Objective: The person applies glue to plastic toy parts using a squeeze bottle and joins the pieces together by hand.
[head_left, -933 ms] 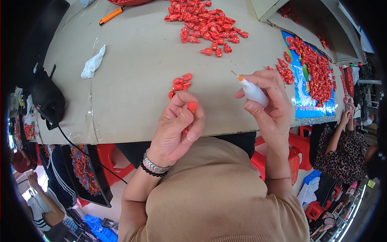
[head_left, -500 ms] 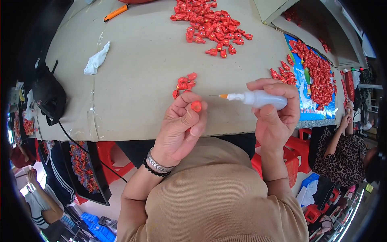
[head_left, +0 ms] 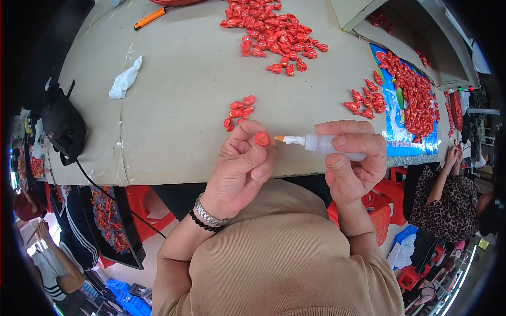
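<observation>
Between the thumb and fingers of my left hand [head_left: 242, 158] is a small red plastic piece [head_left: 261, 138], its round end turned up. My right hand [head_left: 356, 158] grips a translucent squeeze bottle [head_left: 329, 144] lying sideways, with a white neck and an orange needle tip [head_left: 280, 138]. That tip points left and is close beside the red piece; whether it touches, I cannot tell. Just beyond my left hand lies a small group of similar red pieces [head_left: 241, 109]. Further right, several more loose red pieces [head_left: 367, 100] lie near a blue printed sheet [head_left: 392, 126].
A large heap of red pieces [head_left: 274, 31] lies at the far middle, another heap [head_left: 416, 100] on the blue sheet. Left are a crumpled white tissue [head_left: 125, 79], an orange marker [head_left: 150, 18] and a black bag [head_left: 63, 124]. A grey box [head_left: 363, 13] stands far right. Other people sit on both sides.
My right hand has brought the bottle left and slightly down, so its needle tip is now at the red piece. My left hand has shifted slightly right, still holding the piece.
</observation>
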### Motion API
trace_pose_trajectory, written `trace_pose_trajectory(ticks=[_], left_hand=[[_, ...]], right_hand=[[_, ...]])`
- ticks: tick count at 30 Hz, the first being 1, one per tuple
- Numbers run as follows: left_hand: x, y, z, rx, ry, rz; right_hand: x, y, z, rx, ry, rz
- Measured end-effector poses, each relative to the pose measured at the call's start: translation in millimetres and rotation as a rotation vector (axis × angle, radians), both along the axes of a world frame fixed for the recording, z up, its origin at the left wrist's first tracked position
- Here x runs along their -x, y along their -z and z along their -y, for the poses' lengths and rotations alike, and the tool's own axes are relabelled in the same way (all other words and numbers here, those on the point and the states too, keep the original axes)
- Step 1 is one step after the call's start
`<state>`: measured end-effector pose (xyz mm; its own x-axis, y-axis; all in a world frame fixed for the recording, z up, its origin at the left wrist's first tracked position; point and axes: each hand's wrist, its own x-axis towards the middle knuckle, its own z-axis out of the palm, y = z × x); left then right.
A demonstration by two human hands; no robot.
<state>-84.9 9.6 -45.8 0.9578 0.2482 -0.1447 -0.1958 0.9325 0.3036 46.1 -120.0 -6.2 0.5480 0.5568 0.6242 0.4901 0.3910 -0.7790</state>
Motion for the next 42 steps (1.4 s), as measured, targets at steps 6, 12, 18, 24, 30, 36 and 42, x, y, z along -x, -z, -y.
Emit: trace_pose_trajectory(ticks=[6,12,18,24,30,36,42], left_hand=[[0.1,-3.6,0.7,-0.047,-0.008,-0.046],[1.2,-3.3,0.2,-0.074,-0.005,-0.045],[1.8,-1.9,-0.9,-0.088,0.001,-0.032],[1.7,-5.1,-0.1,-0.090,-0.018,-0.060],[2.4,2.3,0.1,-0.154,-0.040,-0.028],[0.8,-5.9,-0.1,-0.218,-0.123,-0.076],[0.7,-3.9,0.6,-0.256,-0.144,-0.086]], right_hand=[[2.0,-0.5,-1.0,0.029,0.006,0.043],[3.6,1.0,-1.8,0.028,0.012,0.055],[3.6,0.6,-1.5,0.049,0.012,0.074],[4.5,-0.6,-2.3,0.058,0.019,0.090],[3.1,-2.3,-1.1,0.050,0.028,0.097],[0.7,-1.8,0.9,-0.009,0.010,0.075],[3.4,-0.5,-0.9,0.004,0.018,0.065]])
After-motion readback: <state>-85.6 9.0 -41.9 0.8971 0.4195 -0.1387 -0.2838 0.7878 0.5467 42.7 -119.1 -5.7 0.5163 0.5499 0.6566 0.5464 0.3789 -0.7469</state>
